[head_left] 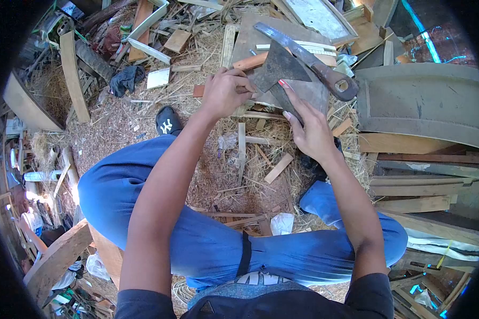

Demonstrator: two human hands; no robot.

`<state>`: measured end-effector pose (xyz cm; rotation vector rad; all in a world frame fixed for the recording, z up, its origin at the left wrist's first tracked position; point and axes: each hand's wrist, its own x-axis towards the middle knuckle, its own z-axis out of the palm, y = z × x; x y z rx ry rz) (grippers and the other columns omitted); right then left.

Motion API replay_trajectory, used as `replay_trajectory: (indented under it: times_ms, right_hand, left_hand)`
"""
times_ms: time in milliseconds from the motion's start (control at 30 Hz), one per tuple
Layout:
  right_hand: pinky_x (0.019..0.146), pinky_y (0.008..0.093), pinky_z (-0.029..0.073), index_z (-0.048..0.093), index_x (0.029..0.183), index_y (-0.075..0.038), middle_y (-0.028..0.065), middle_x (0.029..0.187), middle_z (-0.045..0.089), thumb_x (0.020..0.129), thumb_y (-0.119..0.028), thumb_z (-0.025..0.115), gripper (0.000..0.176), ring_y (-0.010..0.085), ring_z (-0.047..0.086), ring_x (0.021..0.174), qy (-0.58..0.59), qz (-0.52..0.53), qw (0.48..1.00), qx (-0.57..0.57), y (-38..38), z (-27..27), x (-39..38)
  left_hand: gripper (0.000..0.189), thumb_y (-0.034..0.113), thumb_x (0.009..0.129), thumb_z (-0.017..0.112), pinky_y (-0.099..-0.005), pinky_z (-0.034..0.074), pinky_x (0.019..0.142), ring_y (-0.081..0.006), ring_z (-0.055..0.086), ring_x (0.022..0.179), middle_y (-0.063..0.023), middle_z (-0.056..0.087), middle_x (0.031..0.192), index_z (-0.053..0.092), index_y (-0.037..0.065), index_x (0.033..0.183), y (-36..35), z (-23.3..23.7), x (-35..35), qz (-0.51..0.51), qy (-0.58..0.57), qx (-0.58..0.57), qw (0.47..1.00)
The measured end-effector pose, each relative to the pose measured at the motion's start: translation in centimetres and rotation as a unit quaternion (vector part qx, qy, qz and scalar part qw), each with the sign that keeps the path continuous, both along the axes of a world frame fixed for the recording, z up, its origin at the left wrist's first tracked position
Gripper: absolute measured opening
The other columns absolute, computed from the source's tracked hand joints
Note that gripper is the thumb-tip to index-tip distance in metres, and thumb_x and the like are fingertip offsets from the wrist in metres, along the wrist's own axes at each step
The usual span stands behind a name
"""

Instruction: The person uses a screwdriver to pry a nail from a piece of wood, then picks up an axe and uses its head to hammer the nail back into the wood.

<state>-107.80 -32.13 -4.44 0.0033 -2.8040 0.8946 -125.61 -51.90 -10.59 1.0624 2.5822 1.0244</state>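
Note:
My left hand point(228, 93) is closed, its fingers curled at the left edge of a dark triangular plate point(282, 66); what it pinches is too small to make out. My right hand point(310, 127) grips the narrow dark strip running down from the plate, with the thumb and fingers along its sides. Just beyond lies a long tool point(303, 53) with a bluish-grey narrow part and a brown rounded end pierced by a hole. Beneath these is a greyish board point(316, 95), partly covered by the plate and my hands. An orange-brown wood piece point(248, 62) shows behind the plate.
Wood shavings and offcuts point(278, 168) cover the ground between my legs. A wide curved panel point(420, 98) and stacked planks point(420, 186) stand at the right. Curved wooden pieces point(74, 77) lie at the left. A dark cloth point(126, 81) rests near my shoe point(168, 121).

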Motion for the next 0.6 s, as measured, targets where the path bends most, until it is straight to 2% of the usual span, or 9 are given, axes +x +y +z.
replay_trajectory:
  times_ms: [133,200,233,300,433,500,600]
  right_hand:
    - [0.091,0.0542,0.055,0.041,0.163,-0.020,0.0248,0.127,0.067,0.099,-0.007,0.064,0.069,0.0498,0.065,0.112,-0.045,0.000,0.999,-0.012,0.0,0.1,-0.2]
    - [0.100,0.0534,0.052,0.042,0.160,-0.011,0.0298,0.134,0.063,0.100,-0.004,0.062,0.064,0.0516,0.060,0.123,0.023,0.018,0.999,-0.033,-0.1,-0.6,-0.2]
    - [0.100,0.0534,0.052,0.042,0.160,-0.011,0.0298,0.134,0.063,0.100,-0.004,0.062,0.064,0.0516,0.060,0.123,0.022,0.018,0.999,-0.033,-0.3,-0.9,-0.1]
    - [0.108,0.0535,0.047,0.041,0.156,-0.003,0.0346,0.139,0.058,0.100,-0.001,0.060,0.059,0.0527,0.056,0.131,0.009,-0.029,0.998,-0.060,-1.0,-1.0,0.1]
    - [0.108,0.0541,0.046,0.042,0.150,0.003,0.0355,0.138,0.057,0.100,0.000,0.060,0.053,0.0520,0.058,0.130,0.018,-0.016,0.997,-0.076,-1.6,0.5,-0.7]
    - [0.108,0.0539,0.046,0.045,0.144,0.001,0.0358,0.140,0.057,0.102,-0.005,0.061,0.045,0.0513,0.058,0.131,-0.003,-0.051,0.987,-0.155,-1.9,0.8,-1.2]
    - [0.104,0.0547,0.048,0.047,0.140,0.001,0.0352,0.135,0.061,0.103,-0.008,0.061,0.040,0.0529,0.060,0.127,0.038,-0.052,0.984,-0.166,-1.6,0.1,-2.3]
  left_hand:
    - [0.015,0.031,0.077,0.088,-0.0502,0.045,0.102,-0.0291,0.061,0.116,0.0012,0.073,0.112,0.084,0.023,0.089,-0.4,0.6,-0.4,-0.024,-0.017,0.010,1.000]
    - [0.021,0.032,0.076,0.089,-0.0524,0.047,0.103,-0.0303,0.061,0.116,0.0003,0.073,0.114,0.083,0.023,0.094,-0.4,0.8,-0.7,-0.044,-0.037,-0.032,0.998]
    - [0.021,0.032,0.076,0.089,-0.0524,0.047,0.103,-0.0303,0.061,0.116,0.0003,0.073,0.114,0.083,0.023,0.094,-0.4,0.8,-0.6,-0.043,-0.038,-0.032,0.998]
    - [0.031,0.027,0.071,0.092,-0.0441,0.051,0.095,-0.0308,0.064,0.106,-0.0027,0.075,0.109,0.082,0.018,0.099,-0.4,0.7,-0.2,-0.036,0.022,0.002,0.999]
    - [0.030,0.028,0.073,0.091,-0.0447,0.050,0.096,-0.0312,0.063,0.107,-0.0024,0.075,0.109,0.081,0.020,0.100,-0.3,1.1,0.3,-0.023,0.039,0.003,0.999]
    - [0.028,0.037,0.076,0.089,-0.0533,0.045,0.103,-0.0298,0.061,0.117,0.0001,0.074,0.115,0.081,0.026,0.101,-0.3,1.4,0.4,-0.007,-0.003,-0.027,1.000]
    - [0.028,0.037,0.078,0.088,-0.0529,0.044,0.103,-0.0289,0.061,0.117,0.0005,0.074,0.115,0.082,0.027,0.102,-0.2,1.3,0.3,-0.004,-0.003,-0.052,0.999]
